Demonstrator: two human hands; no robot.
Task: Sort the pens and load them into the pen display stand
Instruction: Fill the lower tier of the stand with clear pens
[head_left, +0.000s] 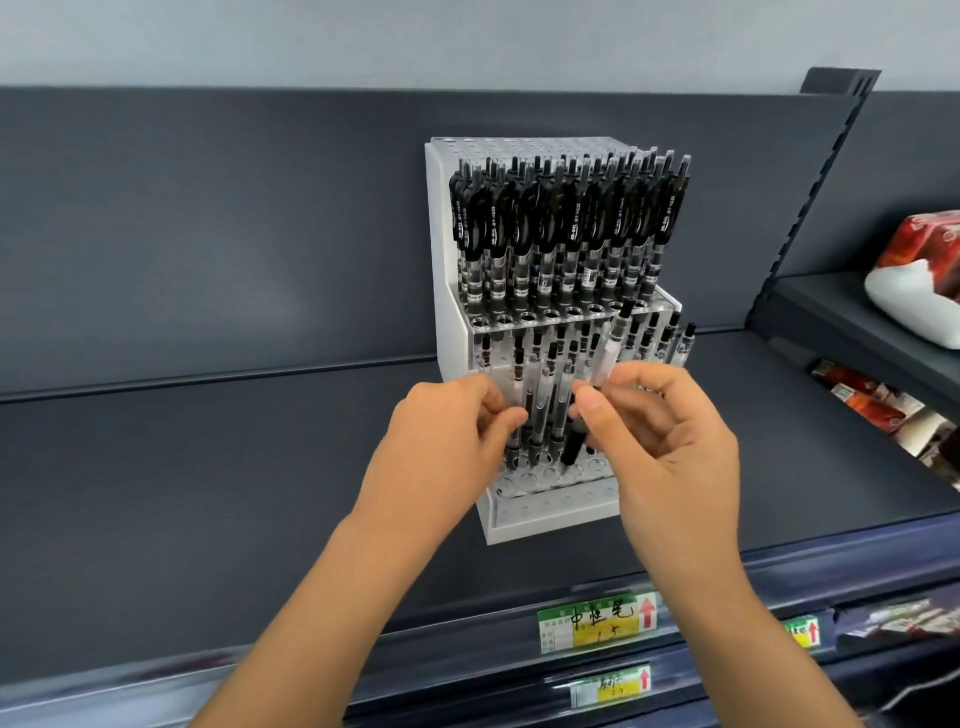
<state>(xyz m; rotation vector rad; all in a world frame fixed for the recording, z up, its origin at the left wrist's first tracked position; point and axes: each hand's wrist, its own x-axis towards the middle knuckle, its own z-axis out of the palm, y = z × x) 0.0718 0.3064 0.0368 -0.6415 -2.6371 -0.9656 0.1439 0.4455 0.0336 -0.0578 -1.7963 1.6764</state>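
Currently pinching one clear-barrelled pen (613, 345) low down between thumb and fingertips of the right hand (670, 441), black end up, tilted before the middle tier of the pen display stand (447, 332); gripping a bunch of pens (543, 400) in the curled left hand (447, 431), lower ends at the lower tier's holes; could well drop one from the bunch, or miss a hole and tip neighbours, given crowded fingers and slanted barrels; all on a dark shelf (208, 467).
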